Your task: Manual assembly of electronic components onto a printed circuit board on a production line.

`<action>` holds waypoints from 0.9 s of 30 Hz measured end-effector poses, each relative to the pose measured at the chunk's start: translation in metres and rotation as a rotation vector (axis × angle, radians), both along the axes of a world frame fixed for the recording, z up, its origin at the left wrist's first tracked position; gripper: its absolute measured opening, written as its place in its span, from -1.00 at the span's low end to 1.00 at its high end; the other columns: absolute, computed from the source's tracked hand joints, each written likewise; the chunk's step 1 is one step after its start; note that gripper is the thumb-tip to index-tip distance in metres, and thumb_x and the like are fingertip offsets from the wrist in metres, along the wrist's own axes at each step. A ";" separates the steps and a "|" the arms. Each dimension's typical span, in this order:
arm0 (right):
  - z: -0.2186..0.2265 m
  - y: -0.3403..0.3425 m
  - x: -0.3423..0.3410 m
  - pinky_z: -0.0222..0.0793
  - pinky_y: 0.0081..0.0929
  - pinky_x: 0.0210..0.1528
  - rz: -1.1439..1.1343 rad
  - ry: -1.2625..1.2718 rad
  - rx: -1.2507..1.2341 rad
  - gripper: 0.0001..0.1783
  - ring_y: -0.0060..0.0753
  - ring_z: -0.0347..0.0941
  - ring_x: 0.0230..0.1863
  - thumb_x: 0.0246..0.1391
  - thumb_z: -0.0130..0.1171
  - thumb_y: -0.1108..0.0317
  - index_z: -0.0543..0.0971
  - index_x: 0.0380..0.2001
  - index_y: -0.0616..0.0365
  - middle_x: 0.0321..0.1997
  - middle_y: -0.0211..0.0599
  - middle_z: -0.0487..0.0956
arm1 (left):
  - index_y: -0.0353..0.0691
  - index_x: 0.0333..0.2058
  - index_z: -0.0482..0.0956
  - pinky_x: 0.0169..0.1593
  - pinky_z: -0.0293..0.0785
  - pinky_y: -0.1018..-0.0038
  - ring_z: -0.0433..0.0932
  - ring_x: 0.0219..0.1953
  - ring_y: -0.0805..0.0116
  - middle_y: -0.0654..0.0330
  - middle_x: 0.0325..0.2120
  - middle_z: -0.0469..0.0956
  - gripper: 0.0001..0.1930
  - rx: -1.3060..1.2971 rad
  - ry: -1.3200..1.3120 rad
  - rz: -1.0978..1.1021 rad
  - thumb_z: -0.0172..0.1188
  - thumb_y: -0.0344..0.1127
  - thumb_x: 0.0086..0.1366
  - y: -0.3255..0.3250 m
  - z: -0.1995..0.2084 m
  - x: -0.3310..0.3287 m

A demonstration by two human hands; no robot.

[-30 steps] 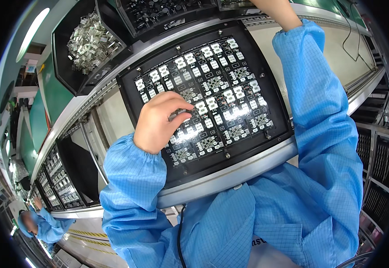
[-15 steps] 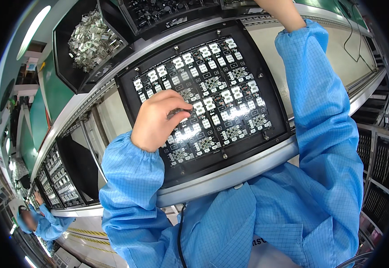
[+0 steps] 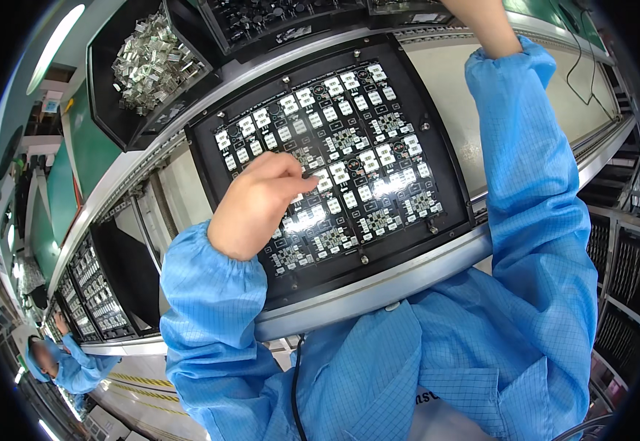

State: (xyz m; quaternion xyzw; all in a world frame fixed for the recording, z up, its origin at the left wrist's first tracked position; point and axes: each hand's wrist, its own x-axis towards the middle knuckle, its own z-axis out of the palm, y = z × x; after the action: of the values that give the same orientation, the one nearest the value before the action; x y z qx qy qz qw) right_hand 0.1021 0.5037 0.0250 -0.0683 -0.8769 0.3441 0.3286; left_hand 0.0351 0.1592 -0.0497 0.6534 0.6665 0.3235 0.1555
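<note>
A black carrier frame (image 3: pixel 448 169) lies before me, holding a panel of circuit boards (image 3: pixel 346 140) with several rows of white blocky parts. My left hand (image 3: pixel 257 198) is over the panel's left-middle part, its thumb and index finger drawn together beside a white part. Whatever sits between those fingertips is hidden. At the top edge, my right hand (image 3: pixel 479 18) reaches beyond the carrier toward the bins; its fingers are cut off by the picture's edge. Both arms wear blue checked sleeves.
A black bin (image 3: pixel 107 95) at the far left holds a heap of shiny metal parts (image 3: pixel 157 66). Another bin (image 3: pixel 268 18) holds small black components. A metal rail (image 3: pixel 379 279) runs along the near side. Farther left, a person in blue (image 3: pixel 77 367) works beside more boards (image 3: pixel 96 301).
The carrier and its boards have slid slightly left. My left hand has shifted a little left with its fingers curled more; my right forearm has moved a bit to the right.
</note>
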 end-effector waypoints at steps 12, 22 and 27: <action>-0.022 -0.095 0.003 0.40 -0.48 -0.21 0.465 -0.122 0.256 -0.89 -0.31 0.48 -0.29 0.02 0.14 0.49 0.60 -0.36 0.24 -0.34 -0.26 0.54 | -0.27 -0.13 0.46 -0.17 0.43 0.28 0.49 -0.28 0.04 0.01 -0.37 0.51 -0.72 -0.076 0.209 -0.007 0.14 -0.46 0.13 0.011 0.062 -0.019; -0.083 -0.101 -0.012 0.37 -0.41 -0.20 0.551 -0.245 0.287 -0.86 -0.23 0.44 -0.26 0.02 0.05 0.57 0.52 -0.31 0.24 -0.33 -0.23 0.47 | -0.27 -0.44 0.61 -0.24 0.52 0.33 0.58 -0.36 0.14 0.06 -0.45 0.59 -0.84 -0.015 1.050 0.254 0.05 -0.39 0.11 0.132 0.064 -0.092; -0.074 -0.107 -0.011 0.40 -0.37 -0.21 0.470 -0.320 0.333 -0.84 -0.19 0.46 -0.26 0.02 0.06 0.56 0.44 -0.27 0.20 -0.33 -0.21 0.49 | -0.24 -0.44 0.63 -0.20 0.52 0.28 0.60 -0.27 0.11 0.00 -0.43 0.59 -0.83 -0.216 0.871 0.333 0.04 -0.41 0.09 0.146 0.062 -0.093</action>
State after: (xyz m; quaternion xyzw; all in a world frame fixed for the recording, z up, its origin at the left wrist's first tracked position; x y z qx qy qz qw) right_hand 0.0914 0.3962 -0.0493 0.1376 -0.9533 0.2475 0.1049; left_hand -0.0575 0.3052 0.0122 0.5926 0.7951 -0.0311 -0.1251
